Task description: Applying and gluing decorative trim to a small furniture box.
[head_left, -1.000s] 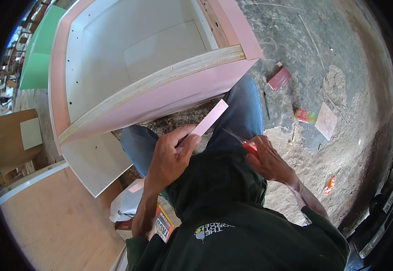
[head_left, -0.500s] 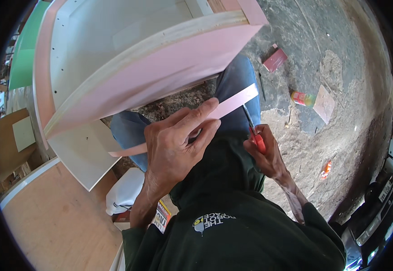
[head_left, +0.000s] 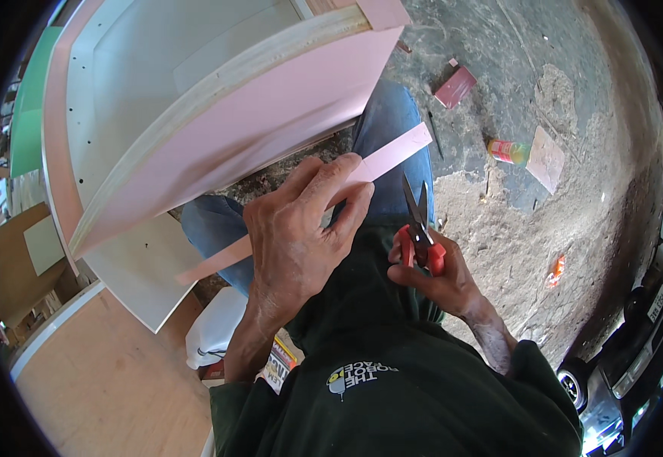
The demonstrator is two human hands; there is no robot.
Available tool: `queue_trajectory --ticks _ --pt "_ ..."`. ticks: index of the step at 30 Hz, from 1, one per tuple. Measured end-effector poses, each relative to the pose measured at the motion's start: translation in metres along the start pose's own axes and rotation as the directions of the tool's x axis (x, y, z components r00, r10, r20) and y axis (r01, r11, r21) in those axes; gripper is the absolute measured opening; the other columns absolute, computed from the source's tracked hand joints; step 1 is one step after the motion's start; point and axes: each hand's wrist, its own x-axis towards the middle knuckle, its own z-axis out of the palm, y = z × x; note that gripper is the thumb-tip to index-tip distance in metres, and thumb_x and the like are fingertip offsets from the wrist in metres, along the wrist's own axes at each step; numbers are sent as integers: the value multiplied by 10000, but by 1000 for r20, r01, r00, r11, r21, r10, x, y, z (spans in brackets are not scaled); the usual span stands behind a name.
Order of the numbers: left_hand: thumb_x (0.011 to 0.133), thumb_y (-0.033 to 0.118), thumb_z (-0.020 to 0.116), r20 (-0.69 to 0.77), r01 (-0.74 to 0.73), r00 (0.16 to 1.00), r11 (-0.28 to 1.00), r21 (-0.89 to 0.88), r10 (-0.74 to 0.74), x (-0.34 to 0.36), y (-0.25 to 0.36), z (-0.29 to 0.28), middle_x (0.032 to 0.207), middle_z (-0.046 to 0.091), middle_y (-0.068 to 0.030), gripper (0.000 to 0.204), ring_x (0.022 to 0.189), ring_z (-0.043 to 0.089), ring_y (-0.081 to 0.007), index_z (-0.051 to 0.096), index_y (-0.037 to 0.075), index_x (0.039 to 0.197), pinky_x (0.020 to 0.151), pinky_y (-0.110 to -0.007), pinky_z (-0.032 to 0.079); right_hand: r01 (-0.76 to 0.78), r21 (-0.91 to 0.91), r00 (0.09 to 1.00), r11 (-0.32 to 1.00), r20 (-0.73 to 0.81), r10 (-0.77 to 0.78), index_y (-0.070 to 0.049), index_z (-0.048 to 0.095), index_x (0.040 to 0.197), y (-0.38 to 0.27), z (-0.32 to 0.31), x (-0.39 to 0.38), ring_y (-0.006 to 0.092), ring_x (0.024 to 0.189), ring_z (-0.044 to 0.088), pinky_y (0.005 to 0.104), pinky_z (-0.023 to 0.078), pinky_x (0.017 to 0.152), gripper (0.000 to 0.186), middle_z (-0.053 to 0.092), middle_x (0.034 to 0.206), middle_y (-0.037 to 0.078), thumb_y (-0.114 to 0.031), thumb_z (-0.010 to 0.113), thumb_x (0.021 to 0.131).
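Spreading red-handled scissors (head_left: pixel 421 238) wider than before in right hand (head_left: pixel 449 283), facing pink-sided cabinet (head_left: pixel 270 133), keeping apart from bottle (head_left: pixel 507 151); pinching pink strip (head_left: pixel 394 155) protruding both sides of left hand (head_left: pixel 299 228)

So the left hand (head_left: pixel 297 228) has a long pink strip (head_left: pixel 398 150) pinched between thumb and fingers, one end poking out over the right knee (head_left: pixel 394 114), the other trailing past the left side of the hand. Right hand's (head_left: pixel 439 276) got red-handled scissors (head_left: pixel 420 234), blades spread, tips just beside the strip but not on it. Right in front there's a pink-sided cabinet (head_left: pixel 270 126), white inside. On the concrete floor (head_left: pixel 499 221), off the cabinet's right corner: a dark red block (head_left: pixel 455 87), then a labelled bottle (head_left: pixel 508 151) up against a pale flat piece (head_left: pixel 546 160). Orange wrapper (head_left: pixel 556 272) sits closer to the floor's right edge.
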Motion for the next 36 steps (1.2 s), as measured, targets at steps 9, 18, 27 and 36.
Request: queue_trajectory --ticks 9,18,27,36 --pt "821 -31 813 -4 -22 1000 999 45 23 -1 0 -4 875 711 -109 307 729 719 -160 735 -31 1118 558 -280 566 -195 -9 980 981 -40 195 -24 651 1048 -19 6 -3 96 794 539 277 447 728 427 611 864 13 -442 705 978" --pt "805 -41 813 -15 -116 993 991 69 117 -4 1 -11 833 677 -102 326 668 671 -152 732 -32 1121 525 -285 522 -144 -135 989 980 -47 138 -18 615 968 -46 23 3 119 737 485 313 410 674 514 552 777 28 -530 663 976" --pt "808 -37 804 -28 -137 990 988 78 139 -7 3 -12 823 670 -100 308 643 639 -151 736 -30 1109 502 -284 490 -191 -87 981 978 -51 187 -19 610 933 -57 25 3 112 716 455 304 386 648 518 530 742 13 -532 650 986" --pt "846 104 813 7 -117 993 987 107 117 -10 3 -14 879 675 -81 315 665 698 -247 715 37 1138 547 -353 522 -172 -67 985 983 -15 172 -21 598 913 -57 22 5 100 691 440 292 368 622 516 517 724 -3 -529 639 995"
